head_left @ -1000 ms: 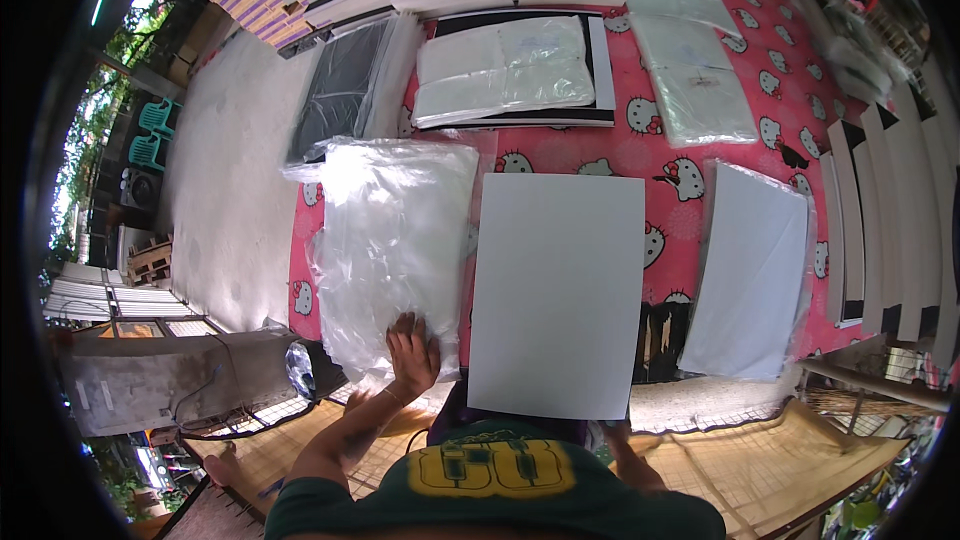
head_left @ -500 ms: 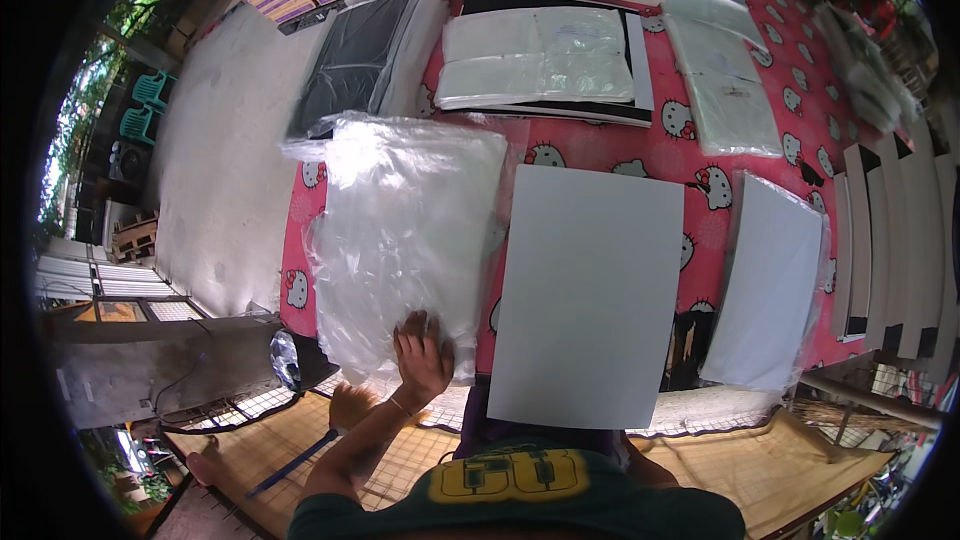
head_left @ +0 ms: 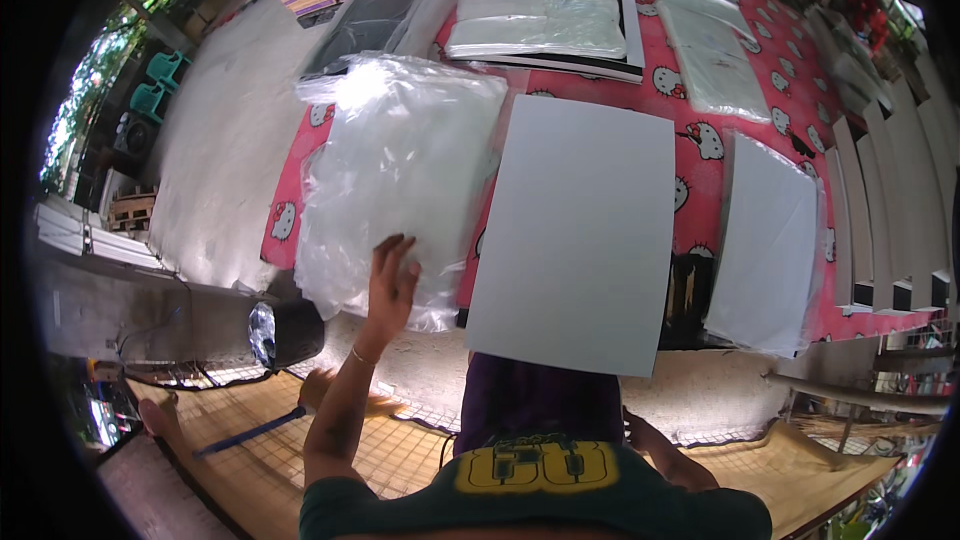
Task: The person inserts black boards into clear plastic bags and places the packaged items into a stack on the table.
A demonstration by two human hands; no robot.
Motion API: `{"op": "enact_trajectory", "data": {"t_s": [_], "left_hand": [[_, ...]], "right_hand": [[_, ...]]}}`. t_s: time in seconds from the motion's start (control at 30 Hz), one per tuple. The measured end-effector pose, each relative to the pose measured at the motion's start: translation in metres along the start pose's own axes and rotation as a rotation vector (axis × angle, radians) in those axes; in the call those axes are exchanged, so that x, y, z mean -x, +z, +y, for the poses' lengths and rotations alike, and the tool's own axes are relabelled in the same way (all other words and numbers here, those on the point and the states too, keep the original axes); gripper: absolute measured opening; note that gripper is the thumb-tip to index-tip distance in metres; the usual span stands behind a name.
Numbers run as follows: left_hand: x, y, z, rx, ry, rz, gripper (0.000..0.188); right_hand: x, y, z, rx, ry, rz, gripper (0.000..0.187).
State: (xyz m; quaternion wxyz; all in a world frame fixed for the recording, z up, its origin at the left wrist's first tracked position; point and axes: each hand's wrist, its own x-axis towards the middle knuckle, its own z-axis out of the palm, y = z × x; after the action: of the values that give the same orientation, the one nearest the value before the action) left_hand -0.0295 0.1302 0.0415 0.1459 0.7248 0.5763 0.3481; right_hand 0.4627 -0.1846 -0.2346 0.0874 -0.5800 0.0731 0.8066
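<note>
A stack of clear plastic bags lies at the left on the pink patterned tablecloth, creased and shiny. My left hand is over its near end, fingers bent and thumb apart, with nothing visibly gripped; whether the fingertips touch the plastic is hard to tell. Right of the bags lies a large white board, its near edge overhanging the table in front of my body. My right hand is low beside my hip, mostly hidden, and its fingers do not show clearly.
Farther right lies a plastic-covered white stack, with upright boards beyond it. Folded clear plastic packs rest on black-edged boards at the back. A dark bin and a blue-handled broom are below the table's left side.
My left hand has shifted leftward over the bags' near end, its fingers lifting from a flatter pose. More of my right arm shows beside my body. The whole view has tilted.
</note>
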Motion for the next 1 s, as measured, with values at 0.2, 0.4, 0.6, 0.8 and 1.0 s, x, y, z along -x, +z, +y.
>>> {"op": "enact_trajectory", "data": {"t_s": [0.2, 0.4, 0.6, 0.8, 1.0], "left_hand": [[0.007, -0.019, 0.013, -0.087, 0.029, 0.239, 0.036], [0.02, -0.015, -0.009, -0.403, -0.226, 0.077, 0.026], [0.027, -0.019, 0.098, 0.66, -0.439, 0.177, 0.028], [0.055, -0.037, 0.192, 0.879, -0.052, -0.032, 0.033], [0.062, 0.011, 0.174, 0.49, -0.033, -0.144, 0.019]], "right_hand": [[0.126, 0.105, -0.102, 0.243, -0.638, -0.247, 0.061], [0.17, 0.225, -0.117, 0.477, -0.737, -0.722, 0.077], [0.208, 0.325, -0.112, 0.579, -0.916, -0.837, 0.076], [0.207, 0.357, -0.146, 0.159, -1.365, -0.587, 0.036], [0.241, 0.317, -0.148, 0.004, -1.346, -0.464, 0.023]]}}
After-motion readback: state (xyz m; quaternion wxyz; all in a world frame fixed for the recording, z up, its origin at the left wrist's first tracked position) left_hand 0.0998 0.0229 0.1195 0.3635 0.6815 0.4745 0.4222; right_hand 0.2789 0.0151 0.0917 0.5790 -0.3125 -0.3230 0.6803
